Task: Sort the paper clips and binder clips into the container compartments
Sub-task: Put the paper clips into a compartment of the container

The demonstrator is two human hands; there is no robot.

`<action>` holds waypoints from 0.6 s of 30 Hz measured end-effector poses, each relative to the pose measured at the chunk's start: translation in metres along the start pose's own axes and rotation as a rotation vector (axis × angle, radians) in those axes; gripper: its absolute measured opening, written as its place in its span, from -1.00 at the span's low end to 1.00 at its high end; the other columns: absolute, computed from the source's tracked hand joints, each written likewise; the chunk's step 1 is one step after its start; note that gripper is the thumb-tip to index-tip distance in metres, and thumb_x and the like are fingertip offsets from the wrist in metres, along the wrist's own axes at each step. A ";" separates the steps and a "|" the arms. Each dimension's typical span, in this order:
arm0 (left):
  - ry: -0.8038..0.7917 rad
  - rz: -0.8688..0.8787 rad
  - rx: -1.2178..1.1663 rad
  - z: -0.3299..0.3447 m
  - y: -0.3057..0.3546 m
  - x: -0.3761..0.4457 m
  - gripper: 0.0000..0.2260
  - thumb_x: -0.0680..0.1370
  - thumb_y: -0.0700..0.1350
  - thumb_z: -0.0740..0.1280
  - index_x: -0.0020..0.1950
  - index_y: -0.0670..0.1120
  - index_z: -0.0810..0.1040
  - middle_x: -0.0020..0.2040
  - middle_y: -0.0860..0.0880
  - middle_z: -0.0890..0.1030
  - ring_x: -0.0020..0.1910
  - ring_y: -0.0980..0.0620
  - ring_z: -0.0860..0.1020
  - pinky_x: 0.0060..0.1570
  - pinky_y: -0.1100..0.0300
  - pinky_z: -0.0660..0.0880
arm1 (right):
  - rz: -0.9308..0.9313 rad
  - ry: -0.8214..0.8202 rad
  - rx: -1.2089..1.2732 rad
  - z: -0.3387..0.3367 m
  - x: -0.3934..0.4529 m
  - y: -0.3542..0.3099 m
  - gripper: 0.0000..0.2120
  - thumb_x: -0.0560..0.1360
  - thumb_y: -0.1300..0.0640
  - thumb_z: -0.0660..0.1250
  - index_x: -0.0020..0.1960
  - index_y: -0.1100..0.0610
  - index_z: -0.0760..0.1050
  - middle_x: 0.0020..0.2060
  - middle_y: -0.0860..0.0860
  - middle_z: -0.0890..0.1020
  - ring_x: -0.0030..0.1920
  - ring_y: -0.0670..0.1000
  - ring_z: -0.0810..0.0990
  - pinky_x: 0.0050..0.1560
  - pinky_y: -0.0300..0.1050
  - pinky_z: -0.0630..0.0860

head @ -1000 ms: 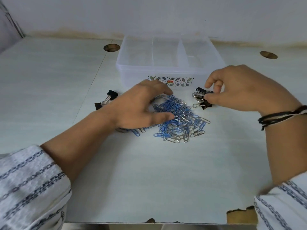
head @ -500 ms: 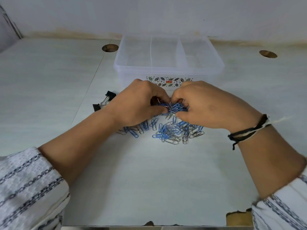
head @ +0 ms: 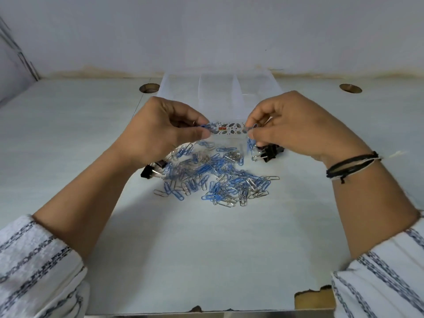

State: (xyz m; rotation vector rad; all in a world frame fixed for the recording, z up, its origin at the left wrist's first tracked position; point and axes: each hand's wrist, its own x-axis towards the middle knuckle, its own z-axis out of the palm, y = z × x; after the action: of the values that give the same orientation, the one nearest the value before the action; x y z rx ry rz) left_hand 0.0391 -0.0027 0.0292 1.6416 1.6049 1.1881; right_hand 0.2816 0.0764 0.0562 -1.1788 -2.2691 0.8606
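A loose pile of blue and silver paper clips [head: 218,177] lies on the white table, in front of a clear plastic container [head: 220,92] with three compartments. My left hand [head: 165,129] is raised above the pile and pinches blue paper clips. My right hand [head: 293,125] is also raised and pinches blue paper clips, some dangling below its fingers. Black binder clips [head: 269,152] lie under my right hand. More black binder clips [head: 152,169] lie by my left wrist.
Two round holes [head: 149,88] [head: 350,88] are cut in the table, one on each side of the container. A wall rises right behind the container. The table's front edge is chipped at the right [head: 312,299].
Both hands have lifted from the pile and moved apart, each with paper clips pinched. The pile is spread wider than before.
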 end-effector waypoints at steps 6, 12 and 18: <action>0.119 0.080 -0.169 0.018 0.048 0.040 -0.87 0.42 -0.21 0.59 -0.05 -0.17 0.75 -0.24 -0.13 0.73 -0.30 0.04 0.61 -0.11 0.18 0.62 | 0.113 0.117 0.449 -0.023 0.020 0.010 -0.93 0.47 0.36 0.48 -0.06 0.25 0.67 -0.18 0.17 0.65 -0.18 0.04 0.69 0.03 -0.03 0.68; 0.185 0.131 -0.048 0.050 0.080 0.108 -0.85 0.41 -0.15 0.60 -0.06 -0.14 0.76 -0.24 -0.09 0.74 -0.32 0.07 0.65 -0.08 0.01 0.66 | 0.111 0.313 0.385 -0.050 0.059 0.009 -0.90 0.44 0.38 0.47 -0.17 0.21 0.66 -0.21 0.12 0.69 -0.21 0.03 0.72 -0.03 -0.04 0.72; 0.173 0.093 0.160 0.083 0.059 0.143 -0.83 0.42 -0.09 0.58 -0.07 -0.13 0.73 -0.22 0.00 0.71 -0.18 0.03 0.69 -0.22 0.20 0.56 | 0.109 0.307 -0.006 -0.044 0.093 0.026 -0.79 0.39 0.35 0.41 -0.20 0.06 0.72 -0.21 0.11 0.75 -0.13 0.11 0.75 0.00 0.06 0.70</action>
State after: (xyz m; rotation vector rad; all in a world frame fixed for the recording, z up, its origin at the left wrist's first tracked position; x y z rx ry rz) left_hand 0.1254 0.1440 0.0721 1.7717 1.7873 1.3088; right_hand 0.2734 0.1799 0.0778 -1.3464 -1.9767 0.6601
